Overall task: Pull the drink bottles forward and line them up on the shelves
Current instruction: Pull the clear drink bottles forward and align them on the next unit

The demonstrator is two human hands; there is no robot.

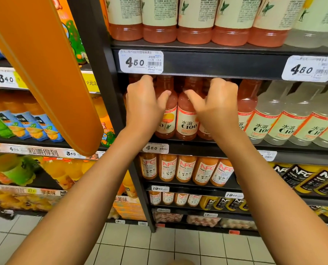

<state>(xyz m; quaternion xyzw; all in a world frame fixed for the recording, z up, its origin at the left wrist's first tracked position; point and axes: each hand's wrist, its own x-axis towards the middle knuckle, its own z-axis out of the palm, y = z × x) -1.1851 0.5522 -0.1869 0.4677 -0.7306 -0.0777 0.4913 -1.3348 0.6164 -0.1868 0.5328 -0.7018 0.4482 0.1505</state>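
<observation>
Both my hands are up at the second shelf (207,145), reaching into the row of pink drink bottles (187,115). My left hand (143,104) has its fingers curled over the top of the leftmost pink bottle, which is mostly hidden behind the hand, with the thumb against the shoulder of the next bottle over (166,111). My right hand (216,104) has fingers hooked over the neck of a pink bottle behind it, thumb stretched left onto the shoulder of the C100 bottle. Bottle caps are hidden under the edge of the shelf above (216,64), which hangs low over the necks, so I cannot tell how far the fingertips reach back.

The pink bottles stand upright at the shelf's front edge, touching side by side. Just right of them is one more pink bottle (246,104), then a row of clear bottles (285,115) with the same label. The black upright post (102,73) stands just left of my left hand.

Above: more pink bottles (193,22), price tags (141,61) on the rail. Below: orange juice bottles (185,169), dark-labelled ones (300,178) to the right. A blurred orange strip (44,73) covers the upper left. Tiled floor (159,245) underneath.
</observation>
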